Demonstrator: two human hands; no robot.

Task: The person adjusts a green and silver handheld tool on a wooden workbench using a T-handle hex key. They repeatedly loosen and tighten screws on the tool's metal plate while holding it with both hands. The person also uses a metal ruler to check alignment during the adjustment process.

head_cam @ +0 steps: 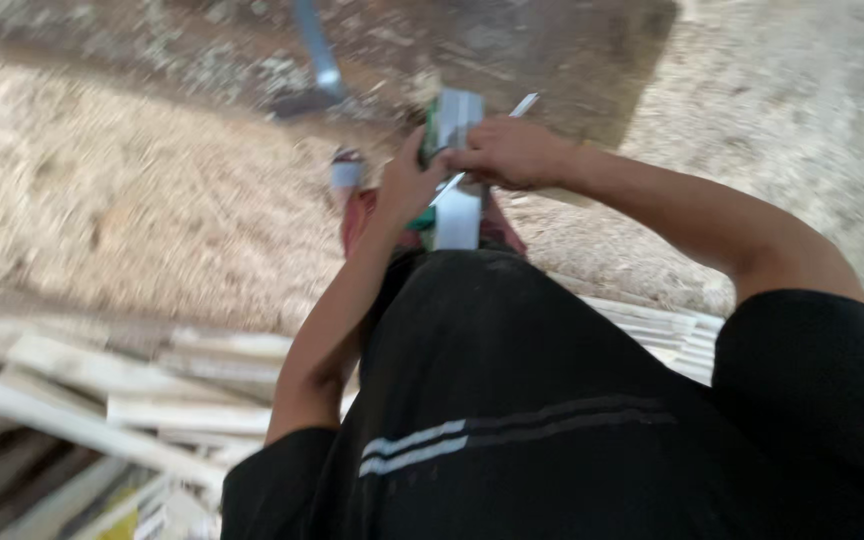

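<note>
My left hand (404, 185) and my right hand (508, 152) both grip a white and green strip-shaped piece (457, 170), held upright in front of my chest. A thin white stick (523, 104) juts up to the right from between my right hand's fingers. The frame is motion-blurred, so fine detail of the held piece is lost. My black shirt with pale stripes (512, 430) fills the lower middle of the view.
Sawdust-covered ground (132, 190) spreads left and right. A heap of pale wood laths (122, 400) lies at lower left, more laths (672, 335) at right. A grey pole (317, 50) stands at the top. A foot in a sandal (348, 172) shows below my hands.
</note>
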